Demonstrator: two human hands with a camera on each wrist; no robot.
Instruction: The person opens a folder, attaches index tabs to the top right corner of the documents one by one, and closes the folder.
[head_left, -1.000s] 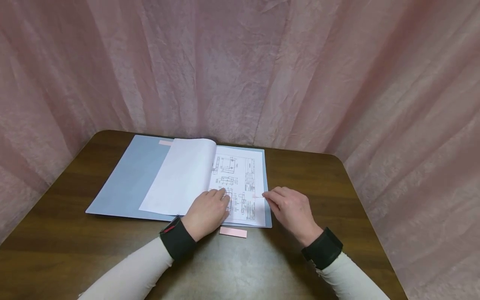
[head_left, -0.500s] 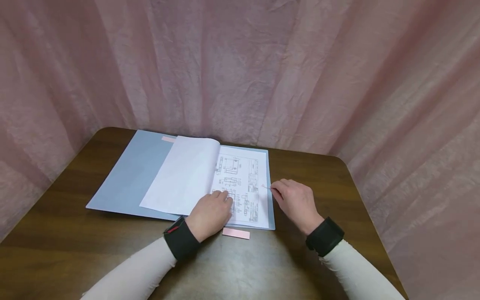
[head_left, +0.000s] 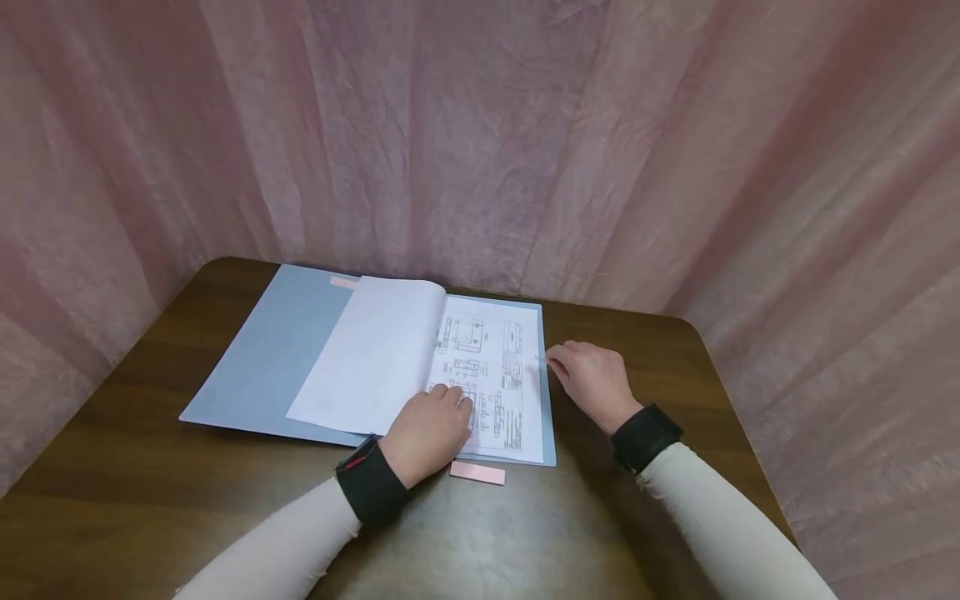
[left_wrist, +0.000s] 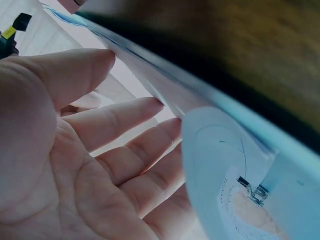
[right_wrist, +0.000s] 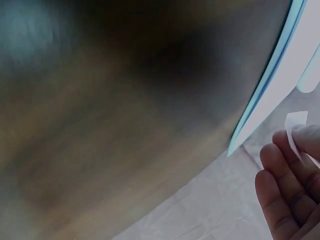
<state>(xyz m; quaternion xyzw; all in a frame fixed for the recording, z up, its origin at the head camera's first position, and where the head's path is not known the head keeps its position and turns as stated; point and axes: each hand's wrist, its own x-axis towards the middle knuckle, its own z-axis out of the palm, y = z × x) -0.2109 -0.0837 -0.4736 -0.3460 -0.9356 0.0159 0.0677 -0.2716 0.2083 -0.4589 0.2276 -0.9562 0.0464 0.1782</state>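
Observation:
A light blue folder (head_left: 255,358) lies open on the table. Over its left side curls a turned white page (head_left: 367,354), and on its right is a sheet with technical drawings (head_left: 525,417). My left hand (head_left: 429,429) rests on the lower part of that sheet by the fold, fingers extended and lightly bent. At the folder's right edge, my right hand (head_left: 596,379) pinches a small pale pink sticky note (right_wrist: 297,119) between thumb and forefinger; its free end sticks out past the fingertips in the right wrist view. The left wrist view shows my left palm (left_wrist: 95,165) beside the page edges.
A pad of pink sticky notes (head_left: 477,473) lies on the brown wooden table (head_left: 480,550) just in front of the folder. Another pink strip (head_left: 343,282) shows at the folder's upper left. A pink curtain (head_left: 480,150) hangs behind the table's back edge.
My right hand has moved away from me along the sheet's right side and slightly outward, taking the sticky note from over the drawings to the folder's edge. The left hand stays on the sheet.

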